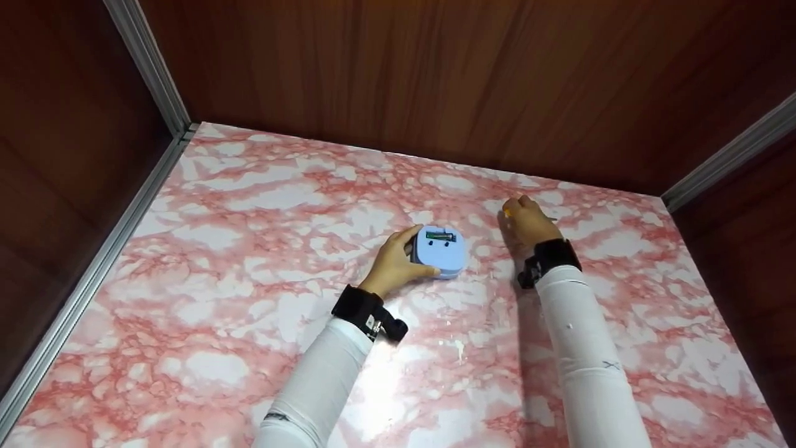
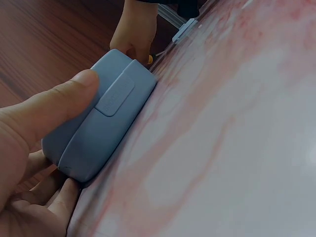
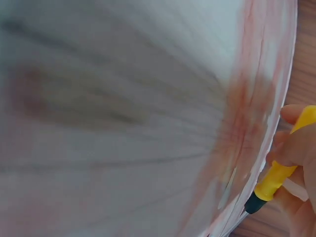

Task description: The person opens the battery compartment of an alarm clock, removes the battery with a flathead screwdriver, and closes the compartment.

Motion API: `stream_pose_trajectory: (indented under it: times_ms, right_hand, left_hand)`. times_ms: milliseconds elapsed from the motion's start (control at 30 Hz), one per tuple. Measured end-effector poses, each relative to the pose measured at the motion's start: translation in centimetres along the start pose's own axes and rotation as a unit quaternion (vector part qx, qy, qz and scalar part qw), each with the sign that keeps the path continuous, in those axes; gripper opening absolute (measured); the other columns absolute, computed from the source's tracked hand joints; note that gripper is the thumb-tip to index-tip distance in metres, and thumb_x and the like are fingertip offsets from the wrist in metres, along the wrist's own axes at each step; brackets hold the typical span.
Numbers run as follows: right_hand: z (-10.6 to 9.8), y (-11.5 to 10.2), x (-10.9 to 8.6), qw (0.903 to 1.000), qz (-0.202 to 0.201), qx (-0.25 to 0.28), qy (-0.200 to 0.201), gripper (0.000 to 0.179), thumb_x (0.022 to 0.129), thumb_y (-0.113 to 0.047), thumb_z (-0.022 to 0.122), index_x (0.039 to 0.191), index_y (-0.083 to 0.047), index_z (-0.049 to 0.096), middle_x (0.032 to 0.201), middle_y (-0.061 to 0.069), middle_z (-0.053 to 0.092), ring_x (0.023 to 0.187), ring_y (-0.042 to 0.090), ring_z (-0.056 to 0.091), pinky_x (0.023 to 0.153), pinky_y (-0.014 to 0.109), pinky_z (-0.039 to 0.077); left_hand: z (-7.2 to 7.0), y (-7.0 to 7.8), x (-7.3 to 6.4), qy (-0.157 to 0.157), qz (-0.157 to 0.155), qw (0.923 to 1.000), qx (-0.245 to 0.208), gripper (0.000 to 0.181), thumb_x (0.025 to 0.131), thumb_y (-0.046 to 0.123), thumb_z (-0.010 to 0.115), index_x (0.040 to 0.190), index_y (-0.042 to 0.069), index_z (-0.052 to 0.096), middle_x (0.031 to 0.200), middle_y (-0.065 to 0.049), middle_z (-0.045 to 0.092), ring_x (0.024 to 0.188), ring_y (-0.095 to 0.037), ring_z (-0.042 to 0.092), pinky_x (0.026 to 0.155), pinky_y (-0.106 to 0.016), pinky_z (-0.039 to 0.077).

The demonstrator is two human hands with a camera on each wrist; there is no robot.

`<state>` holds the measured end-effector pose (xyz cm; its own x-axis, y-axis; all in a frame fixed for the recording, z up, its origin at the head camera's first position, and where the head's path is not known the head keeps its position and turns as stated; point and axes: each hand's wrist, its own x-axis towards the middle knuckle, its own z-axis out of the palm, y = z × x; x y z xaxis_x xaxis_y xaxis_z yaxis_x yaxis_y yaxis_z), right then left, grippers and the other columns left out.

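Note:
A light-blue rounded-square case (image 1: 441, 256) rests on the marbled table, its top recess showing a green battery (image 1: 441, 236) and two dark spots below it. My left hand (image 1: 398, 264) grips the case from its left side, the thumb (image 2: 64, 101) across the near edge and the other fingers around the far side. A latch-like tab (image 2: 116, 95) shows on the case's side in the left wrist view. Farther right, my right hand (image 1: 527, 221) holds a yellow-handled screwdriver (image 3: 274, 180) close over the table, its metal shaft cut off by the frame edge.
A small flat pale-blue piece (image 2: 184, 30) lies on the table beyond the right hand in the left wrist view. The pink-and-white table (image 1: 249, 261) ends at a brown wood-grain panel (image 1: 404, 81) at the back, with metal-framed panels on both sides.

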<state>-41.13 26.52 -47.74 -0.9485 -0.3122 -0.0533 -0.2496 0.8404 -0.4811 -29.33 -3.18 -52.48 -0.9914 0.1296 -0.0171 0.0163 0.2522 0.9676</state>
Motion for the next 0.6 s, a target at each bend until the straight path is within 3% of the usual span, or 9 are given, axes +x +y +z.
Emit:
stream_pose_trajectory:
  times_ms: [67, 100, 200, 300, 367, 600]
  right_hand:
    - [-0.1, 0.1, 0.1, 0.9999, 0.008, -0.006, -0.014, 0.031, 0.103, 0.002, 0.048, 0.134, 0.002, 0.050, 0.122, 0.022, 0.051, 0.111, 0.039, 0.054, 0.102, 0.053, 0.049]
    - [-0.1, 0.3, 0.2, 0.9979, -0.014, -0.062, -0.010, 0.030, 0.103, 0.002, 0.050, 0.133, 0.002, 0.050, 0.121, 0.023, 0.053, 0.110, 0.040, 0.056, 0.100, 0.054, 0.050]
    - [-0.1, 0.8, 0.4, 0.9928, -0.044, -0.112, 0.004, 0.026, 0.102, -0.001, 0.053, 0.129, 0.002, 0.051, 0.118, 0.025, 0.057, 0.109, 0.043, 0.059, 0.095, 0.057, 0.052]
    - [0.0, 1.1, 0.2, 0.9907, -0.066, -0.115, 0.029, 0.019, 0.102, -0.006, 0.057, 0.120, 0.002, 0.055, 0.112, 0.023, 0.059, 0.103, 0.042, 0.062, 0.092, 0.055, 0.055]
    - [0.0, 1.1, 0.1, 0.9910, -0.069, -0.111, 0.028, 0.019, 0.099, 0.001, 0.056, 0.118, 0.002, 0.055, 0.110, 0.022, 0.058, 0.100, 0.041, 0.062, 0.091, 0.055, 0.055]
    - [0.0, 1.2, 0.1, 0.9983, -0.030, -0.048, 0.008, 0.031, 0.093, 0.013, 0.051, 0.119, -0.003, 0.059, 0.107, 0.016, 0.055, 0.092, 0.034, 0.057, 0.088, 0.050, 0.054]
  left_hand:
    - [0.0, 0.0, 0.1, 0.000, 0.001, 1.0000, 0.005, 0.102, 0.067, 0.017, 0.096, 0.155, 0.016, 0.044, 0.154, -0.020, 0.040, 0.136, -0.030, 0.048, 0.114, -0.031, 0.041]
    - [0.0, 0.0, 0.1, 0.000, 0.000, 1.0000, 0.007, 0.102, 0.067, 0.017, 0.096, 0.155, 0.016, 0.043, 0.154, -0.020, 0.040, 0.136, -0.030, 0.048, 0.114, -0.031, 0.041]
    - [0.0, 0.0, 0.2, -0.002, 0.000, 1.0000, 0.001, 0.102, 0.068, 0.016, 0.096, 0.155, 0.016, 0.043, 0.153, -0.020, 0.039, 0.136, -0.030, 0.049, 0.113, -0.029, 0.042]
    - [0.0, 0.0, 0.2, -0.005, -0.001, 0.9999, -0.014, 0.102, 0.068, 0.014, 0.095, 0.155, 0.015, 0.042, 0.153, -0.021, 0.038, 0.135, -0.030, 0.050, 0.110, -0.026, 0.044]
    - [0.0, 0.0, 0.1, -0.007, 0.000, 0.9998, -0.017, 0.102, 0.068, 0.014, 0.095, 0.156, 0.014, 0.042, 0.153, -0.021, 0.038, 0.135, -0.030, 0.050, 0.109, -0.025, 0.045]
    - [0.0, 0.0, 0.1, -0.007, 0.003, 0.9999, -0.010, 0.101, 0.069, 0.015, 0.095, 0.155, 0.014, 0.042, 0.153, -0.021, 0.039, 0.135, -0.030, 0.050, 0.110, -0.025, 0.044]
